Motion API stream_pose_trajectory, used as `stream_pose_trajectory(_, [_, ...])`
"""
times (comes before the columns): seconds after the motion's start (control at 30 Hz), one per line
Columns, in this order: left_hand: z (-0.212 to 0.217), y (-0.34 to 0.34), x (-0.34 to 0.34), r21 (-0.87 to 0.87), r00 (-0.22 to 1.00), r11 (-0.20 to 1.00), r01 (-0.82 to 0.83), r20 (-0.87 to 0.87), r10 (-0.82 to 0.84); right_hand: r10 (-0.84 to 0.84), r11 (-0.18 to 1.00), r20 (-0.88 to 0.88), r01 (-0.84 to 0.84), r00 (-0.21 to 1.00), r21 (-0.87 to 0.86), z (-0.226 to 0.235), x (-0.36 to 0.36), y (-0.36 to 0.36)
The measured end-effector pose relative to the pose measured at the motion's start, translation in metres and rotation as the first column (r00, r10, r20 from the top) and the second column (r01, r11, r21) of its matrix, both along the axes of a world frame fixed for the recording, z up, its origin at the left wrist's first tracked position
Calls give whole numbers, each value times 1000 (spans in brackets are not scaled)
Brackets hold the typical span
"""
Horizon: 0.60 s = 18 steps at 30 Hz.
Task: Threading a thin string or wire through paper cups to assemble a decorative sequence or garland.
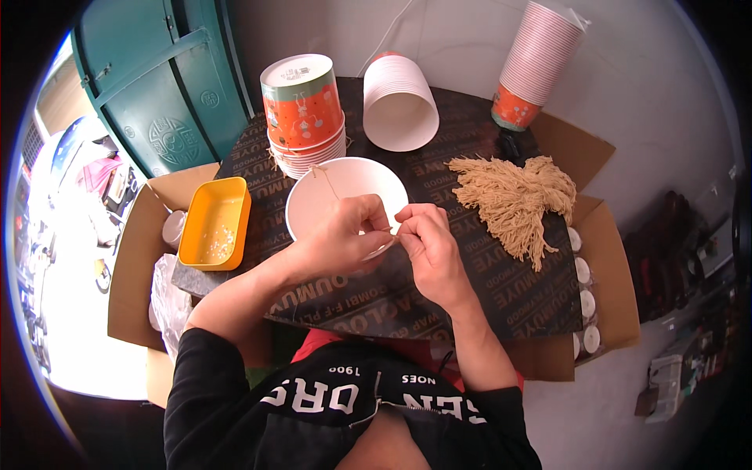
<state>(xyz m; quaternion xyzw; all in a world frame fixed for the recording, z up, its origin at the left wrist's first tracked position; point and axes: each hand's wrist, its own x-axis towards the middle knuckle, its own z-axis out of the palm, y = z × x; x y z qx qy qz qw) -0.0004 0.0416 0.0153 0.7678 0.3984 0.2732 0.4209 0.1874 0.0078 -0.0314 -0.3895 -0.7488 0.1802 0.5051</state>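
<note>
A white paper tub (309, 205) lies tipped toward me on the dark table, its open mouth facing up. A thin tan string (329, 182) hangs over its far rim and runs inside toward my fingers. My left hand (352, 233) crosses the tub's mouth, thumb and fingers pinched together. Right beside it, my right hand (431, 249) pinches too, at the tub's near-right rim. The fingertips of both meet on what looks like a short end of string, mostly covered by them. To the right, a thick bundle of tan strings (513, 196) is spread on the table.
A yellow tray (245, 207) with small white bits sits left. Behind stand an upside-down stack of orange-and-green tubs (301, 110), a stack on its side (399, 117) and a tall leaning stack (540, 63). Cardboard boxes (619, 274) flank the table; a green door (157, 86) is back left.
</note>
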Motion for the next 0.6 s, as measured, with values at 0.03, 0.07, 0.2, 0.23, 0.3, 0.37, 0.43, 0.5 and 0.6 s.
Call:
stream_pose_trajectory(0.03, [-2,1,-1,14,1000,1000,21,16,-21,3,1000,-11,-2,1000,6,0,0,0])
stream_pose_trajectory(0.07, [-2,3,-2,28,999,999,41,32,-42,4,1000,-11,-4,1000,5,0,-1,0])
stream_pose_trajectory(0.2, [0,7,-3,-32,998,998,55,32,-54,31,1000,-6,-31,999,-3,-3,1,-2])
stream_pose_trajectory(0.23, [-5,10,-4,-40,999,999,25,27,-24,59,998,-21,-59,998,-21,-4,1,-4])
stream_pose_trajectory(0.3, [-9,13,-6,-49,1000,999,-5,20,6,79,997,10,-79,997,10,-5,3,-8])
stream_pose_trajectory(0.37, [-10,15,-7,-74,994,994,-80,71,85,70,995,69,-74,995,61,-7,3,-11])
stream_pose_trajectory(0.43, [-8,13,-5,-49,993,994,-95,61,98,33,994,85,-42,996,104,-9,4,-10])
stream_pose_trajectory(0.5, [-7,13,-4,-23,993,994,-108,52,109,-42,993,80,32,996,117,-11,5,-10])
stream_pose_trajectory(0.6, [-5,13,-2,-16,994,995,-100,53,100,-133,991,-47,132,990,-17,-18,8,-10])
